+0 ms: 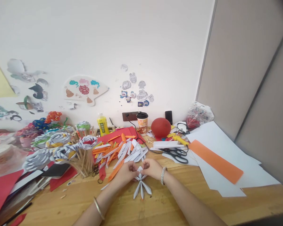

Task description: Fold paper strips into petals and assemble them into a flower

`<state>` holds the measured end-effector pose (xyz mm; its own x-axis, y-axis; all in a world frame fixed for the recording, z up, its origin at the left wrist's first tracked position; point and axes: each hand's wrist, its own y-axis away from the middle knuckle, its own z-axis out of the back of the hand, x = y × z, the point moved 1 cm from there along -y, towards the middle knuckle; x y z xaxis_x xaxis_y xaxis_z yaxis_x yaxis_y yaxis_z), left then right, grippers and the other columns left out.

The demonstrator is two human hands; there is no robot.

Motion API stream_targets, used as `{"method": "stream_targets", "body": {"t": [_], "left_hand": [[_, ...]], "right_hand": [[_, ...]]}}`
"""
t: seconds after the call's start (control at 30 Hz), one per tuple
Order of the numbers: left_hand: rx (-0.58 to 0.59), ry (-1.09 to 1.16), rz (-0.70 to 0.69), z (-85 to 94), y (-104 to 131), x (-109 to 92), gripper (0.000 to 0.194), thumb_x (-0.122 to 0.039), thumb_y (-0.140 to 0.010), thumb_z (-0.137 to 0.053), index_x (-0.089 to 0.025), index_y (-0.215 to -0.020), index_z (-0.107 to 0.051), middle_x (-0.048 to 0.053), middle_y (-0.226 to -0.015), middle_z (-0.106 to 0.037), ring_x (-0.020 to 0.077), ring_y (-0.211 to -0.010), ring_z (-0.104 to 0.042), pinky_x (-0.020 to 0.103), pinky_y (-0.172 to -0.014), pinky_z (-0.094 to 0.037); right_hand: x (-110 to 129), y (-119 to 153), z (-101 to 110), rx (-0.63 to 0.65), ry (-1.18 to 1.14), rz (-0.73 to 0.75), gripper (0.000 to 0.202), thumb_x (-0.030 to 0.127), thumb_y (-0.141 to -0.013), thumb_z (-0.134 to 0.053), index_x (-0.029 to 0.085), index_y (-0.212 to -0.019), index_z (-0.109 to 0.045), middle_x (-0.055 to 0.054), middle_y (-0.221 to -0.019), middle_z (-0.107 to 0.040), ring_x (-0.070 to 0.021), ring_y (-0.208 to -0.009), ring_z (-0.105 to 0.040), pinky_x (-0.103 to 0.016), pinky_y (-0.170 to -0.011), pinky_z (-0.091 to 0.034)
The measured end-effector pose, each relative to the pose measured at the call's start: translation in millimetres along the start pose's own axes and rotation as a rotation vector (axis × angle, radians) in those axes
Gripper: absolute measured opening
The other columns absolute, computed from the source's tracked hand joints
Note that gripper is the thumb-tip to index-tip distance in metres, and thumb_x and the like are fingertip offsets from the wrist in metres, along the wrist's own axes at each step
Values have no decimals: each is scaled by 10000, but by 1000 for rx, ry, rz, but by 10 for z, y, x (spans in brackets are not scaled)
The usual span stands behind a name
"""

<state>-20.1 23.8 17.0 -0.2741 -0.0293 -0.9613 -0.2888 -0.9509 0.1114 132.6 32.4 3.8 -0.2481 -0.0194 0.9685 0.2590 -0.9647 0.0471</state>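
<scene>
Right at the fingertips, over the bare wood of the table (124, 212): a folded white paper flower (141, 183), narrow petals fanned out on the near side of the fingers, another white tip in the slim gap between both sets. Fingers of the left hand (127, 172) and right hand (152, 169) curled inward, thumbs against fingertips, clamped on the flower's far petals from either side; exact grip partly hidden. Just beyond the fingers, a loose heap of folded white and orange paper pieces (132, 151). Farther beyond, a red sheet (113, 133), a yellow bottle (103, 125), a lidded paper cup (142, 123) and a round red balloon (160, 128). Right of the fingers and farther off, black-handled scissors (173, 152), then an orange strip (215, 161) across large white sheets (217, 138). Left of the fingers, past the heap, finished-looking paper roses (64, 152) above a bundle of wooden sticks (83, 161). Well beyond and above the fingers, on the wall, a fan-shaped panel (85, 89).
</scene>
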Motion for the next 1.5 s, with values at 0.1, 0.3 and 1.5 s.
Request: {"method": "stream_targets", "body": {"t": [0.1, 0.3, 1.5], "left_hand": [[-50, -44, -44, -19, 11, -6, 248, -282, -547, -680, -182, -608, -462, -50, -535, -556, 126, -496, -552, 246, -494, -445], [69, -56, -5, 7, 38, -16, 281, -298, -527, -680, -169, -697, -498, -36, -507, -594, 144, -489, -565, 253, -492, -441], [-39, 256, -44, -79, 13, -28, 350, -510, -666, -566, -174, -736, -496, -15, -616, -554, 163, -560, -558, 272, -545, -425]], "right_hand": [[23, 13, 15, 26, 30, 19, 214, 37, -566, -669, 163, -610, -501, 86, -491, -503, -69, -483, -478, -175, -496, -353], [57, 48, 10, -13, 101, 46, 195, 29, -557, -649, 160, -621, -520, 74, -524, -532, -71, -504, -491, -170, -501, -363], [163, 121, -128, -272, 442, 404, 203, 40, -688, -576, 203, -762, -673, -19, -758, -673, -164, -777, -592, -248, -724, -432]]}}
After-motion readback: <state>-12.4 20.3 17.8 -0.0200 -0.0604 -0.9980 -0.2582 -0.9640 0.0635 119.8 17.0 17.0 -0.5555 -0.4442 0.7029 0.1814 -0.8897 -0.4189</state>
